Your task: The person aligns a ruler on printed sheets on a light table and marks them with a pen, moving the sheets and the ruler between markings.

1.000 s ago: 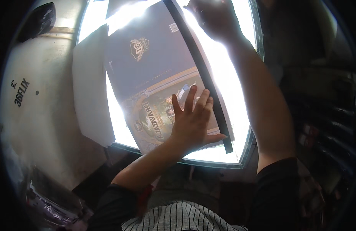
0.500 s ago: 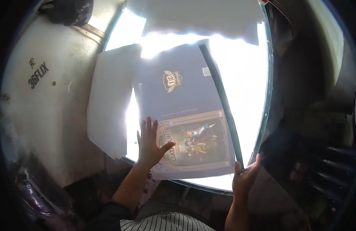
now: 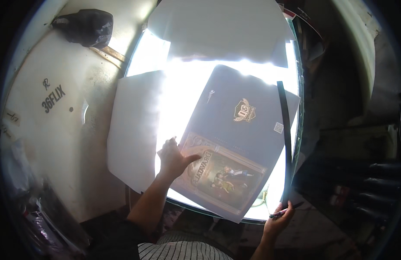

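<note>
A printed sheet [image 3: 246, 149] with a blue upper part, a crest and a framed picture lies tilted on a brightly lit glass panel [image 3: 176, 102]. The print looks mirrored. My left hand [image 3: 172, 160] rests at the sheet's left edge, thumb spread over the print and fingers apart. At the lower right, my right hand [image 3: 279, 219] is closed around a slim pen-like tool [image 3: 296, 206] and the near end of a long dark strip [image 3: 285, 138]. That strip runs away from me across the sheet's right edge; whether it is a ruler I cannot tell.
A blank white sheet [image 3: 135, 125] lies left of the print, and a large pale one [image 3: 222, 30] covers the far end. Further left is a white surface [image 3: 40, 130] with a black bag [image 3: 90, 28]. Dark rolls or bundles [image 3: 360, 184] are at the right.
The printed sheet has turned clockwise, its far end swinging right. The dark strip now stands more upright and overlaps the sheet's right edge. My right hand has lowered; the whole view has shifted slightly.
</note>
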### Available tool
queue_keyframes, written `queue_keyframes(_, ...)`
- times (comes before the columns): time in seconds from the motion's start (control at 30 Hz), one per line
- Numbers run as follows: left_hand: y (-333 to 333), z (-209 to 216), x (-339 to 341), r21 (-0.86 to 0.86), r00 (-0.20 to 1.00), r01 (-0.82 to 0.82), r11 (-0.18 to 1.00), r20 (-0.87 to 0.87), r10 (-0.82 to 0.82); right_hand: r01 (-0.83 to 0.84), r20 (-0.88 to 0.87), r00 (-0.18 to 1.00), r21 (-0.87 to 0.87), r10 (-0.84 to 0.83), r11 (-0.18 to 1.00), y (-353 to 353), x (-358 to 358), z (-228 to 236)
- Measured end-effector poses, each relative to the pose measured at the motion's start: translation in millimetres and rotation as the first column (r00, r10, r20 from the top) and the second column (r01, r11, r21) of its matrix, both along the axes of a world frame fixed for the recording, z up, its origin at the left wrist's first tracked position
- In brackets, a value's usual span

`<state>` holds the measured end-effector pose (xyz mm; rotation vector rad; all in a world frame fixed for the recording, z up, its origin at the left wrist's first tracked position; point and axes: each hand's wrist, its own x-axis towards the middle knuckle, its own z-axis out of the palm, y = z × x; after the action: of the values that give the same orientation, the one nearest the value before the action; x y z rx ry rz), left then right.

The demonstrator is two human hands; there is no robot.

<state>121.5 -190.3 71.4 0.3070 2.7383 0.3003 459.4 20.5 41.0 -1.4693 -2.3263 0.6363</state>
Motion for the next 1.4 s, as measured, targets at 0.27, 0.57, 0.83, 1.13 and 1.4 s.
queue_keyframes(0.27,41,10,-30,0.329,0.923,-0.214,0.92,0.377,0.08,0.082,-0.04,0.996,0.245,-0.074,0.966,-15,-1,-29)
queue_keyframes(0.57,166,86,-269,-0.101,0.635,0.512,0.853,-0.624,-0.455,0.212,0.013,0.976,0.154,-0.217,0.965,-28,4,-45)
queue_keyframes(0.83,264,12,-256,-0.411,0.799,0.463,0.785,-0.19,-0.571,0.247,-0.515,0.652,-0.55,-0.557,0.798,-28,86,-116)
queue_keyframes(1.13,126,-38,-288,0.146,0.789,0.494,0.857,-0.489,-0.372,0.025,0.171,0.98,0.39,-0.098,0.921,-6,28,-37)
queue_keyframes(1.4,-236,-13,-128,-0.421,0.897,-0.028,0.907,-0.412,-0.163,0.205,0.292,0.915,0.258,-0.278,0.944,-20,-16,-16)
